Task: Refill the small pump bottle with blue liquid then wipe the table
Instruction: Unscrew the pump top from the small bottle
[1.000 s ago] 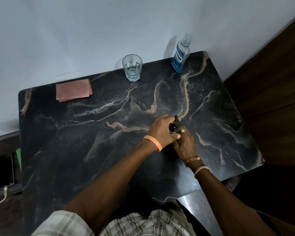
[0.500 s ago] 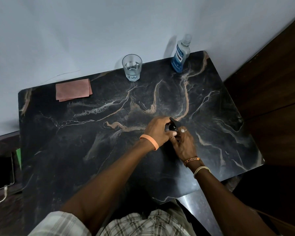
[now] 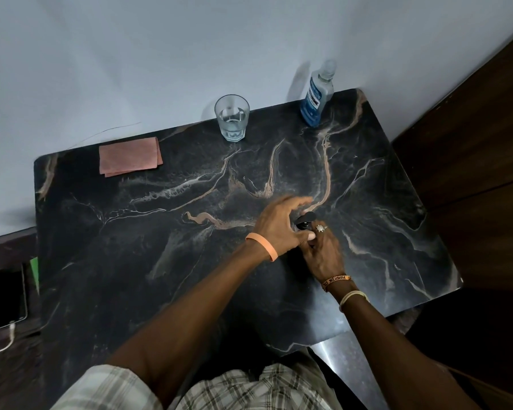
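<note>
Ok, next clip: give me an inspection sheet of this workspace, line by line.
Surface: dark veined table; no spill visible.
Job's things: small pump bottle, black, upright mid-table; blue mouthwash bottle, cap on, back right corner; folded pink cloth, back left.
Clutter: glass of clear liquid at the back edge.
Hands: right hand grips the pump bottle; left hand is open beside it, fingers spread and blurred.
Cables: white cable plugged into a phone on a lower surface left of the table.
Surroundings: pale wall behind; dark wood panel at right.
</note>
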